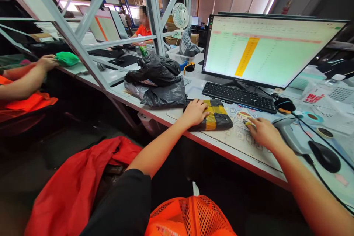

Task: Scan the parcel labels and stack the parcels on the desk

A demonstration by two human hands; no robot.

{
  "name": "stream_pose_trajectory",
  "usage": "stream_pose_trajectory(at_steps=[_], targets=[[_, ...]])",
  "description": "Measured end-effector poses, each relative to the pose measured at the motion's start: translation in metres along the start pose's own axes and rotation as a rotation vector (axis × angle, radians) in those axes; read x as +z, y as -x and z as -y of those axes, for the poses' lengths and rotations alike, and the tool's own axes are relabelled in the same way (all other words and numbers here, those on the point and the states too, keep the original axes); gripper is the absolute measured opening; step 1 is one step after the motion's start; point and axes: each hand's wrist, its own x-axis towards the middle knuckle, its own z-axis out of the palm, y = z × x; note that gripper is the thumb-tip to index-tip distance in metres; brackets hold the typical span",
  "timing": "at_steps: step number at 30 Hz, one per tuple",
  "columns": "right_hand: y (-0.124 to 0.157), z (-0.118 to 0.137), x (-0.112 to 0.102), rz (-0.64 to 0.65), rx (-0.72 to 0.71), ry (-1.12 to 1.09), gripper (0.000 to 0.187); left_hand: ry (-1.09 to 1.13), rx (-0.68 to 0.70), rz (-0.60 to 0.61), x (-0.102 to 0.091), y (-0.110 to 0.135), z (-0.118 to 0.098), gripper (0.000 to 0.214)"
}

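On the near edge of the desk lies a flat parcel point(219, 120), wrapped in black plastic with crossed bands of yellow tape. My left hand point(195, 112) grips its left end from above, fingers curled over the top. A short way to its right, above the printed desk mat point(240, 136), my right hand point(262, 131) is closed on a small yellow tool with a grey tip point(247, 122); most of it is hidden by the fingers. The tool's tip points toward the parcel without touching it.
Black plastic bags point(160, 84) are heaped left of the parcel. Behind stand a keyboard point(238, 96) and monitor point(271, 51). A barcode scanner point(289, 132) and mouse point(325, 156) lie right. Metal frame bars point(83, 59) rise left; a co-worker's hands point(47, 62) touch a green bag point(67, 59).
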Motion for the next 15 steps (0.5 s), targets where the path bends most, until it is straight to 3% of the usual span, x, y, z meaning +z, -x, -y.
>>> stream_pose_trajectory(at_steps=[3, 5, 10, 15], targets=[[-0.045, 0.038, -0.014, -0.199, -0.189, -0.253, 0.048, 0.020, 0.025, 0.000, 0.003, -0.002, 0.001, 0.017], [-0.079, 0.072, -0.019, -0.216, -0.298, -0.401, 0.045, -0.007, 0.045, 0.016, 0.002, -0.005, 0.001, 0.017], [-0.136, 0.141, -0.010, -0.014, -0.326, -0.448, 0.045, -0.110, 0.087, 0.097, -0.001, -0.006, 0.001, 0.030], [-0.151, 0.154, 0.012, 0.063, -0.302, -0.308, 0.045, -0.189, 0.068, 0.071, 0.001, -0.001, -0.002, 0.048]])
